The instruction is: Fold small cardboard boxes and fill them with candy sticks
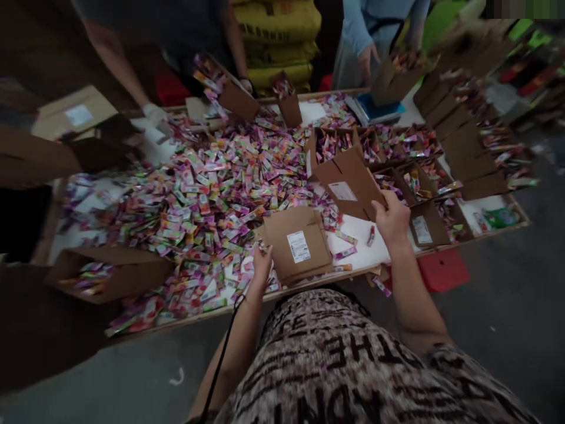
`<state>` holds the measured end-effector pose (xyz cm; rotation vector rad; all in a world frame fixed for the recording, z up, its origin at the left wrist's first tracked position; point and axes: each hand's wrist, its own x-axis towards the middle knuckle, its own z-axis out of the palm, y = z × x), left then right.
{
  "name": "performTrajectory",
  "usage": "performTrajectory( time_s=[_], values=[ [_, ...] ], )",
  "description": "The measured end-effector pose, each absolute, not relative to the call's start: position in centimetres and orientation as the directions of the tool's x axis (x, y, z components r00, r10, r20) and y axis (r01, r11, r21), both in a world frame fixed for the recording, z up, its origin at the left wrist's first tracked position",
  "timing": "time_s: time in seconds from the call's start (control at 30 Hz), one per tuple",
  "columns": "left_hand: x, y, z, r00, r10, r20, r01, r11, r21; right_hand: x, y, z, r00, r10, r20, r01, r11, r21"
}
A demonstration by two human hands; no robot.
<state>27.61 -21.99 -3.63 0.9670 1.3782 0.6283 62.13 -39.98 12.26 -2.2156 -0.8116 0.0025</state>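
Observation:
My right hand grips the near edge of a brown cardboard box that carries a white label and stands tilted on the table. My left hand rests on the left edge of a stack of flat brown cardboard boxes with a white label, its fingers curled against the cardboard at the border of the sachet heap. A big heap of small colourful sachets covers most of the white table.
Several open brown boxes filled with sachets stand at the right. Another filled box sits at the near left corner. Other people work at the far side, one gloved hand in the heap. Yellow sacks are stacked behind.

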Motion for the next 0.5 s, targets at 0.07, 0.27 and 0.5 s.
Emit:
performTrajectory(
  time_s=[0.07,0.27,0.5],
  values=[
    [28.7,-19.8,-0.7,0.185,0.924,-0.336,0.170,0.306,0.937,60.2,-39.8,13.3,0.790,0.566,0.235,0.498,-0.369,-0.784],
    [28.0,-14.8,6.6,0.275,0.941,0.198,0.051,-0.220,0.974,52.3,-37.9,9.9,0.722,0.692,-0.006,0.118,-0.131,-0.984],
    [23.5,-17.1,4.2,0.315,0.949,-0.018,-0.137,0.064,0.988,46.8,-36.2,5.8,0.842,0.525,-0.128,0.006,-0.247,-0.969]
  ],
)
